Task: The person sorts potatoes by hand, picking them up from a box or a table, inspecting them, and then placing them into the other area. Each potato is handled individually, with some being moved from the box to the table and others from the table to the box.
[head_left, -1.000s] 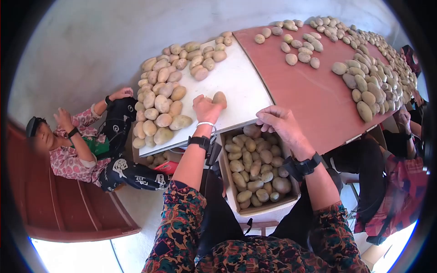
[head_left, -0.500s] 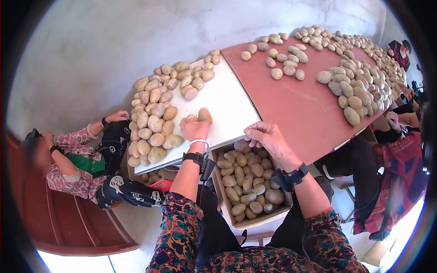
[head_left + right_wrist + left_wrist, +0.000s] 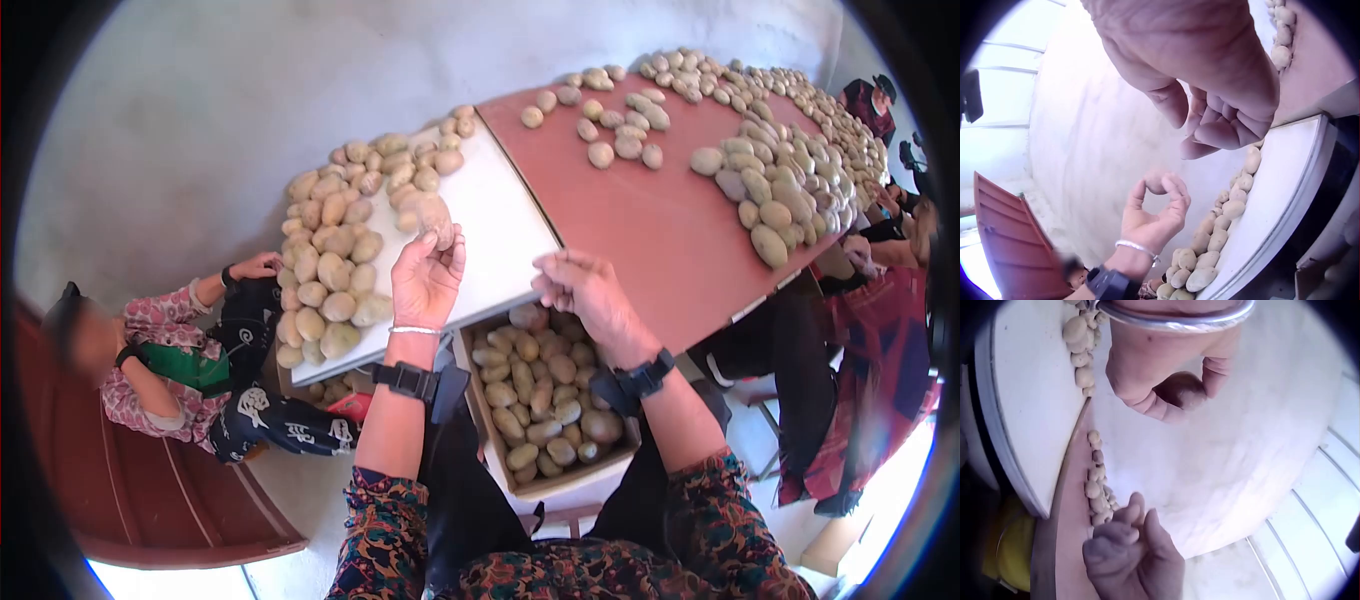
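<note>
In the head view my left hand (image 3: 428, 285) is raised over the white tabletop (image 3: 490, 210), palm turned toward me. Its thumb and fingertips pinch a single potato (image 3: 433, 218); the left wrist view shows the same potato (image 3: 1182, 391) between thumb and fingers. My right hand (image 3: 590, 300) hovers near the table's front edge, fingers loosely curled with nothing in them, as the right wrist view (image 3: 1210, 81) also shows. Below the hands, a cardboard box (image 3: 484, 425) full of potatoes (image 3: 545, 395) stands between my legs.
Piled potatoes (image 3: 335, 240) cover the left side of the white top. More heaps (image 3: 790, 185) lie on the red tabletop (image 3: 600, 220) to the right. A seated person (image 3: 170, 370) is at the left, and other people sit along the right side. A wall (image 3: 250, 100) rises behind.
My left hand has risen from the tabletop and turned palm toward me, bringing up a potato. The right hand stays about where it was, its fingers shifting slightly. The head view has swung a little.
</note>
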Motion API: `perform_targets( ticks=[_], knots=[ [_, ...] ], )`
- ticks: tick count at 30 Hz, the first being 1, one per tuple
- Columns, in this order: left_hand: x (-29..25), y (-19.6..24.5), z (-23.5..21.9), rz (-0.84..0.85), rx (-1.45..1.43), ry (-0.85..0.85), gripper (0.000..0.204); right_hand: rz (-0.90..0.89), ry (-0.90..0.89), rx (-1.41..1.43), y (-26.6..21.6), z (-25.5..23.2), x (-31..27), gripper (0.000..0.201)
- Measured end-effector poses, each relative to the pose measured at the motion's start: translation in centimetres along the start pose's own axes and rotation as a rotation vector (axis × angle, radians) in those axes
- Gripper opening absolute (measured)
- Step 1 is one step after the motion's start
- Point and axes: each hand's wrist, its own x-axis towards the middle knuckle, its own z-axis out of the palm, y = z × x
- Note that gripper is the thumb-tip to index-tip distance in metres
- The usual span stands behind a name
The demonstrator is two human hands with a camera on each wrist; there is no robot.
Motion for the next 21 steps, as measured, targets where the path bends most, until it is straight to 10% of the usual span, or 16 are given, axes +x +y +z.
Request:
perform_targets(
  ticks=[7, 10, 14, 21],
  knots=[
    [-6.4, -4.5, 2.2, -0.108, 0.093, -0.206, 0.051, -0.133, -0.177, -0.03, -0.7, 0.4, -1.5, 0.048],
    [-7.0, -5.9, 3.6, 0.226, 0.62, -0.128, 0.062, -0.158, -0.179, -0.072, -0.6, 0.5, -1.6, 0.052],
    [-6.5, -6.7, 2.7, 0.232, 0.846, -0.185, 0.065, -0.169, -0.114, -0.147, -0.2, 0.5, -1.4, 0.048],
    [-5.3, -7.0, 3.1, 0.169, 0.67, -0.126, 0.055, -0.16, -0.125, -0.014, 0.4, -0.4, -0.4, 0.043]
  ],
)
